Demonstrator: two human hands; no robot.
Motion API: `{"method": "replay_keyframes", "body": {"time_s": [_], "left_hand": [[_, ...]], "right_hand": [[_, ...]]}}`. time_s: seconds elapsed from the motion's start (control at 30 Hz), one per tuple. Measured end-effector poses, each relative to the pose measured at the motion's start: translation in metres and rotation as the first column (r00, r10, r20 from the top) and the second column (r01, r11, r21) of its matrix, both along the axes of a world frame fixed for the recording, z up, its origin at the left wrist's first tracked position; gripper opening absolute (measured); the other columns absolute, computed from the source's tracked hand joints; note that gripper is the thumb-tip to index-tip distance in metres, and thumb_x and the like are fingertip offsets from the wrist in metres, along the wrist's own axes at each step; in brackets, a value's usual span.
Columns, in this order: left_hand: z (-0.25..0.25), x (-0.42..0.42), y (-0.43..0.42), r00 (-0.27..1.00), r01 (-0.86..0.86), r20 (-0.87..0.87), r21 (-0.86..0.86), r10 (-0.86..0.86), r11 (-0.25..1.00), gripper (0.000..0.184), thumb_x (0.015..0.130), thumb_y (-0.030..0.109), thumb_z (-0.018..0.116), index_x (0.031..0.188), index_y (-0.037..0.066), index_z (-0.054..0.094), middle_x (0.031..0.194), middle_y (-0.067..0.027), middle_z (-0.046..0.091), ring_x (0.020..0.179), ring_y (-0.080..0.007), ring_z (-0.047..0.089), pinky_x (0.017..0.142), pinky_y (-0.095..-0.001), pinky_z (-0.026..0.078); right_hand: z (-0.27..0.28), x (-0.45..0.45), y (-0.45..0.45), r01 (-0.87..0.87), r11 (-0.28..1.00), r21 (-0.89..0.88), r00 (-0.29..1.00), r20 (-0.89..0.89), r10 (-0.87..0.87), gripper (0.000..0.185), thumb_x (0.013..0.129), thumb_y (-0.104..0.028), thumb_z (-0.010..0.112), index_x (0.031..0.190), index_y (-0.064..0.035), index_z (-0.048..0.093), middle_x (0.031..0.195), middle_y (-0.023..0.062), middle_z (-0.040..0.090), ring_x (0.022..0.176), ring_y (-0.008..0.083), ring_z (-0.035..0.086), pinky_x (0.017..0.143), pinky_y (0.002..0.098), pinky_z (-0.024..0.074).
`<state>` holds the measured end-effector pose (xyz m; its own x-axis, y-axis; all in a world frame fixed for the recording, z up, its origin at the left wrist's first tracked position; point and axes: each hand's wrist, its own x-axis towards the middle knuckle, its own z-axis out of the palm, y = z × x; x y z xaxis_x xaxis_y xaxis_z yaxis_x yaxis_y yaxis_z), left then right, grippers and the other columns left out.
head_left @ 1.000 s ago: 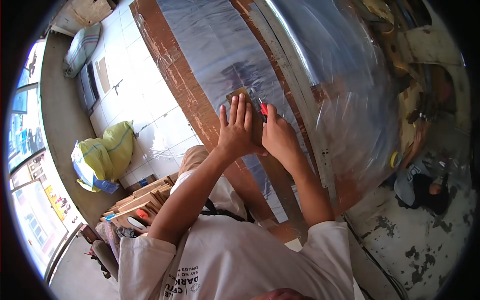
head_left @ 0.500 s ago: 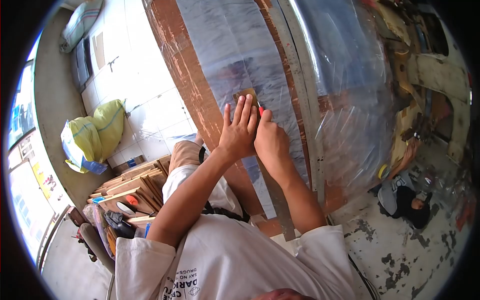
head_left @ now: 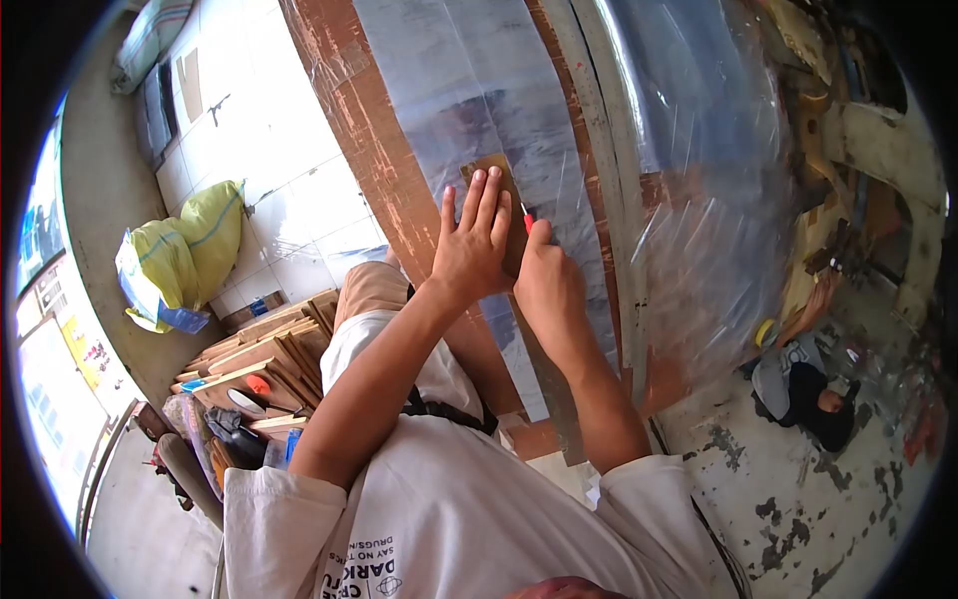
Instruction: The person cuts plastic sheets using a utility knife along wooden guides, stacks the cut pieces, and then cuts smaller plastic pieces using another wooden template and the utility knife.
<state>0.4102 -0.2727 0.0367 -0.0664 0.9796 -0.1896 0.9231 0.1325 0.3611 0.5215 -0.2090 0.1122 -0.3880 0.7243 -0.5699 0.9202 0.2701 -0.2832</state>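
Note:
My left hand lies flat with fingers stretched out, pressing on a long, brownish straightedge. The straightedge rests lengthwise on a blue-grey printed sheet, and its near end reaches toward my body. Close beside it, my right hand is closed around a cutter knife with a red body. The knife's thin blade meets the sheet along the straightedge's right edge. Most of the knife is hidden inside my fist. Beneath the sheet is a worn brown work surface.
A long metal strip runs along the right, beside clear plastic film. Wooden boards stand stacked at lower left, near a yellow sack. At right, another person is low by the floor.
My right hand with the cutter knife has slid a little toward my body along the straightedge. My left hand stays pressed on the straightedge, and the whole view has shifted slightly.

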Motion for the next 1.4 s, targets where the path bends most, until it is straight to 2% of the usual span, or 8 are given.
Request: {"method": "replay_keyframes", "body": {"time_s": [0.1, 0.3, 0.43, 0.53, 0.7, 1.03, 1.13, 1.4], "left_hand": [[0.013, -0.003, 0.004, 0.998, 0.024, 0.052, -0.121, -0.018, 0.992, 0.131, 0.053, 0.070, 0.082, 0.152, -0.001, 0.036, 0.167, -0.0217, 0.014, 0.156, -0.0345, 0.011, 0.122, -0.0622, 0.007], [0.013, -0.005, 0.006, 0.997, 0.020, 0.075, -0.130, -0.010, 0.991, 0.137, 0.051, 0.076, 0.080, 0.154, -0.001, 0.033, 0.168, -0.0209, 0.011, 0.157, -0.0339, 0.008, 0.122, -0.0621, 0.007], [0.009, 0.001, 0.000, 0.998, 0.029, 0.059, -0.139, -0.021, 0.990, 0.137, 0.051, 0.075, 0.081, 0.154, -0.002, 0.033, 0.168, -0.0206, 0.011, 0.157, -0.0337, 0.007, 0.122, -0.0622, 0.006], [0.007, -0.002, 0.003, 0.994, 0.006, 0.109, -0.078, 0.003, 0.997, 0.145, 0.042, 0.076, 0.083, 0.150, -0.008, 0.036, 0.166, -0.0246, 0.014, 0.156, -0.0381, 0.009, 0.121, -0.0646, 0.004], [0.012, -0.003, 0.007, 0.998, 0.015, 0.059, -0.129, -0.007, 0.992, 0.143, 0.046, 0.077, 0.082, 0.154, -0.003, 0.033, 0.167, -0.0222, 0.013, 0.156, -0.0354, 0.009, 0.121, -0.0637, 0.006], [0.006, 0.002, 0.003, 0.997, -0.008, 0.072, -0.051, 0.012, 0.999, 0.143, 0.044, 0.074, 0.084, 0.152, -0.006, 0.035, 0.166, -0.0241, 0.014, 0.156, -0.0375, 0.009, 0.120, -0.0663, 0.008], [0.005, 0.003, 0.003, 0.999, -0.002, 0.047, -0.047, 0.004, 0.999, 0.144, 0.043, 0.072, 0.086, 0.151, -0.007, 0.035, 0.166, -0.0244, 0.014, 0.156, -0.0381, 0.009, 0.120, -0.0657, 0.008], [0.007, 0.004, 0.004, 0.999, 0.003, 0.054, -0.071, 0.001, 0.997, 0.151, 0.041, 0.070, 0.089, 0.152, -0.011, 0.028, 0.166, -0.0264, 0.010, 0.156, -0.0399, 0.006, 0.121, -0.0644, 0.005]], "right_hand": [[0.002, 0.013, -0.010, -0.002, 1.000, -0.020, 1.000, -0.018, 0.002, 0.025, 0.091, -0.003, 0.059, 0.108, 0.0029, 0.042, 0.078, 0.0300, 0.068, 0.078, 0.0480, 0.070, 0.066, 0.0549, 0.0569], [0.005, 0.013, -0.012, 0.005, 0.996, -0.091, 0.999, 0.049, -0.001, 0.034, 0.087, -0.003, 0.065, 0.110, 0.0035, 0.040, 0.077, 0.0313, 0.067, 0.076, 0.0498, 0.068, 0.065, 0.0562, 0.0553], [0.007, 0.027, -0.022, 0.029, 0.996, -0.084, 0.999, 0.023, -0.027, 0.032, 0.089, -0.003, 0.063, 0.110, 0.0038, 0.040, 0.077, 0.0320, 0.066, 0.076, 0.0503, 0.068, 0.065, 0.0569, 0.0550], [0.011, 0.041, -0.028, 0.010, 0.993, -0.114, 0.999, 0.036, -0.006, 0.029, 0.090, -0.002, 0.059, 0.110, 0.0040, 0.040, 0.077, 0.0322, 0.066, 0.076, 0.0507, 0.068, 0.066, 0.0574, 0.0548], [0.012, 0.044, -0.032, 0.004, 0.992, -0.129, 0.996, 0.090, 0.007, 0.028, 0.091, -0.004, 0.059, 0.110, 0.0028, 0.040, 0.078, 0.0287, 0.069, 0.076, 0.0469, 0.071, 0.067, 0.0550, 0.0577], [0.025, 0.087, -0.070, 0.053, 0.983, -0.177, 0.986, 0.162, -0.024, 0.018, 0.094, -0.004, 0.050, 0.108, 0.0013, 0.041, 0.074, 0.0267, 0.068, 0.075, 0.0470, 0.071, 0.066, 0.0534, 0.0573], [0.020, 0.091, -0.072, 0.086, 0.976, -0.201, 0.985, 0.163, -0.053, 0.027, 0.087, 0.003, 0.055, 0.110, 0.0015, 0.040, 0.075, 0.0291, 0.066, 0.077, 0.0493, 0.069, 0.068, 0.0570, 0.0546], [0.027, 0.116, -0.097, 0.127, 0.971, -0.202, 0.984, 0.149, -0.098, 0.025, 0.089, 0.001, 0.053, 0.110, 0.0023, 0.041, 0.073, 0.0281, 0.067, 0.074, 0.0489, 0.069, 0.067, 0.0577, 0.0542]]}}
